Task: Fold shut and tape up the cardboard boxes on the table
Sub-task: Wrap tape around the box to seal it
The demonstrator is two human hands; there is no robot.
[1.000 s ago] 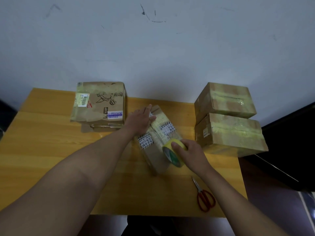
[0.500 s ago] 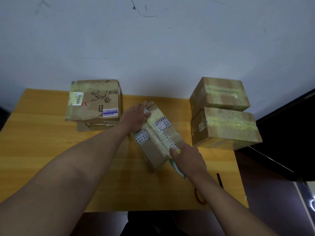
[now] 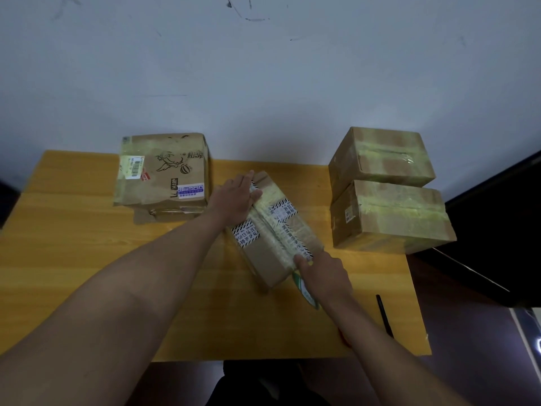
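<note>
Since one second ago, the right hand (image 3: pixel 325 273) is lying lower on the near end of the middle box (image 3: pixel 273 230), and the tape roll (image 3: pixel 304 290) — earlier held up over the box top — is now sitting mostly hidden under that hand at the box's near corner, only its green-and-white edge showing. Fingers of the right hand are curling round the roll, the forefinger pressing on the tape strip (image 3: pixel 272 227) that is running along the box's centre seam. At the far end, the left hand (image 3: pixel 237 200) is resting on the same box with fingers straight and flat, thumb lying against the strip. This box is lying at a slant in the middle of the wooden table (image 3: pixel 73 259), its flaps folded down. To the left, a printed box (image 3: pixel 164 171) is sitting on a flattened piece of cardboard (image 3: pixel 143 216); to the right, two taped boxes (image 3: pixel 389 212) are standing side by side, touching, at the table's right edge. Scissors (image 3: pixel 384 315) are lying near the right forearm — only one dark blade is showing clearly.
</note>
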